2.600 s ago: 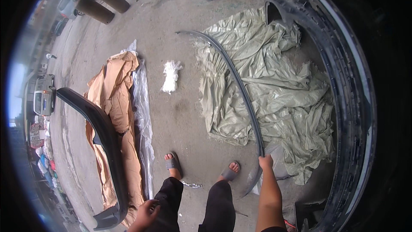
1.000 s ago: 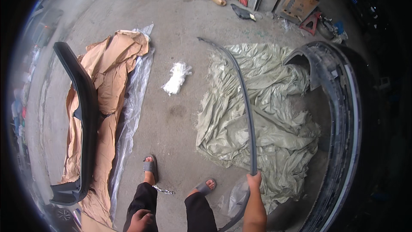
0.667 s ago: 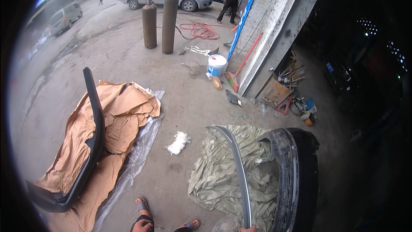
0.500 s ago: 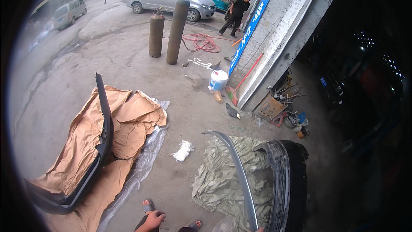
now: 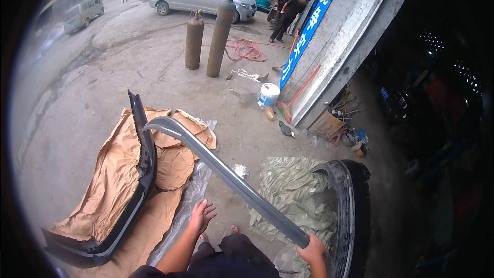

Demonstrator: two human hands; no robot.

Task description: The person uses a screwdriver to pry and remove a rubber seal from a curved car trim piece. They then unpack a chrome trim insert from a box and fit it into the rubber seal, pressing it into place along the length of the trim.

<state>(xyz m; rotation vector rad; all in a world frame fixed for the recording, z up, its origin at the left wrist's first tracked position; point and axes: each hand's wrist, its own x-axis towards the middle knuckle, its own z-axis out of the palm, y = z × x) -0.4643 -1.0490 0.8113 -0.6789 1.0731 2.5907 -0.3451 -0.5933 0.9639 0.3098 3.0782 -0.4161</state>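
I am gripping the near end of a long grey trim strip [image 5: 231,177] with my right hand [image 5: 311,251], low and right of centre in the frame, fingers wrapped tight around it. The strip is running up and to the left from that fist, lifted off the ground, and its far end is curving over at the middle left, above the brown paper [image 5: 110,175]. My left hand [image 5: 200,215] is hanging free at the lower centre, fingers spread wide and holding nothing, just beside the strip but not touching it.

A dark bumper [image 5: 136,185] is lying on the brown paper at the lower left, and a sheet of clear plastic [image 5: 188,203] is showing along the paper's right edge. A second dark bumper [image 5: 350,211] is standing on the grey-green tarp [image 5: 288,190] at the lower right. Further up the frame, two gas cylinders [image 5: 208,36] are standing upright on the concrete, with a white bucket [image 5: 268,94] near the wall to their right.
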